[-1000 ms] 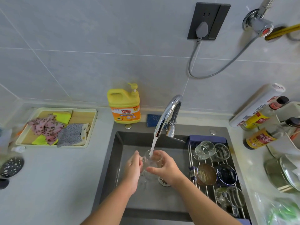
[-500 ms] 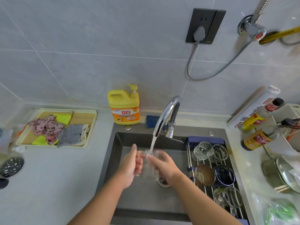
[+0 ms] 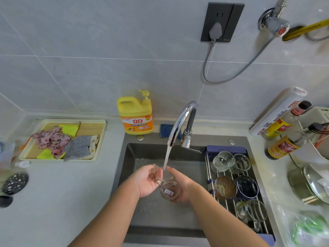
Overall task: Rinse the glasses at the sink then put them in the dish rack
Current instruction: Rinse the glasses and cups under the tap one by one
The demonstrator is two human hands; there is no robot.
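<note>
A clear glass (image 3: 169, 191) with a small label on its base lies on its side over the dark sink (image 3: 142, 154), its base toward me. My right hand (image 3: 179, 182) cups it from the right. My left hand (image 3: 147, 180) grips its left side, where a handle shows. Water streams from the chrome faucet (image 3: 181, 120) onto the glass between my hands. The roll-up dish rack (image 3: 222, 202) spans the sink's right side and carries several glasses and bowls, among them a ribbed glass (image 3: 223, 160).
A yellow detergent bottle (image 3: 136, 114) stands behind the sink's left corner, beside a blue sponge (image 3: 164, 130). A tray (image 3: 99, 141) with cloths sits on the left counter. Sauce bottles (image 3: 283, 145), a roll and a lidded pot (image 3: 306, 182) crowd the right counter.
The glass has been tipped from upright under the stream onto its side, base toward me. Both hands have shifted slightly lower and closer to me.
</note>
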